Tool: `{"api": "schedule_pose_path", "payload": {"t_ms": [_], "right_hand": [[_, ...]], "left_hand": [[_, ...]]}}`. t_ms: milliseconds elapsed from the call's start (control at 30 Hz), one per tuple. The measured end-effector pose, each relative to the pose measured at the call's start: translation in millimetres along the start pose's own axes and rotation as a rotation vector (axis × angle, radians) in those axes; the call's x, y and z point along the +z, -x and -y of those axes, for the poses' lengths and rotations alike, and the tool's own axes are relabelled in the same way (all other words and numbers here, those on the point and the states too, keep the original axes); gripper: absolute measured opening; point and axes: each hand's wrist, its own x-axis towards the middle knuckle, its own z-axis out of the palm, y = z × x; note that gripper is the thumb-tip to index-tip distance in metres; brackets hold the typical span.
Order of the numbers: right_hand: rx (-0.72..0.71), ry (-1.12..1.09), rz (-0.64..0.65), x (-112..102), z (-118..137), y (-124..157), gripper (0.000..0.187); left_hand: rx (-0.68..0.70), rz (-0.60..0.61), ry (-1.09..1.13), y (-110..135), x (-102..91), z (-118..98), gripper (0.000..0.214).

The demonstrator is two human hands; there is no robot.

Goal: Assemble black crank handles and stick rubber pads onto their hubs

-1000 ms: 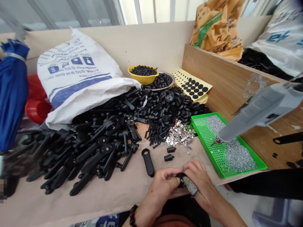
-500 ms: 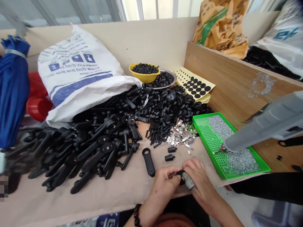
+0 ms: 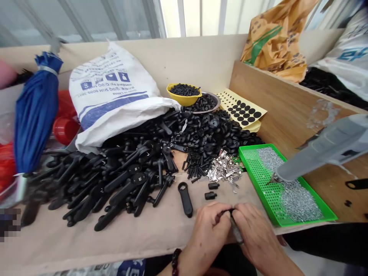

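Note:
At the table's front edge my two hands meet, fingertips almost touching. My left hand is closed, thumb and fingers pinching a small black part that is mostly hidden. My right hand is curled around a grey, worn, rod-like piece, which points down between the palms; its kind cannot be made out. Just beyond my fingers lie two short black cylindrical pieces. Left of them is a flat black crank-shaped handle with a ring at its far end.
Black handles are heaped at left, with round black parts, dark springs and metal clips behind. At right stands a green tray of small metal pieces, a grey electric screwdriver reaching over it. A wooden partition rises there.
My hands have closed in tighter, so less of the black part and grey piece shows. The view has tilted up and swung slightly left; the things on the table lie as before.

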Motion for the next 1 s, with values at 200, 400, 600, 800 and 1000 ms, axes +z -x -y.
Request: {"api": "schedule_pose_path", "payload": {"t_ms": [200, 400, 600, 800, 1000], "right_hand": [[0.27, -0.391, -0.026, -2.6, -5.0, 6.9, 0.016], [0.569, -0.427, -0.029, 3.7, -28.0, 17.4, 0.016], [0.585, -0.465, -0.037, 15.8, -42.2, 24.9, 0.017], [0.564, -0.5, -0.084, 0.7, -29.3, 8.2, 0.011], [0.627, -0.524, -0.193, -15.4, -11.5, -11.1, 0.011]], "left_hand": [[-0.017, 0.074, 0.082, 7.0, -14.1, -8.5, 0.029], [0.158, 0.068, -0.746, -10.2, -39.4, -5.7, 0.024], [0.166, 0.159, -1.147, -30.1, -30.4, 8.5, 0.018], [0.097, 0.157, -0.507, -26.3, -45.2, -1.6, 0.013], [-0.197, 0.206, 0.49, -15.9, -40.9, -4.6, 0.02]]}}
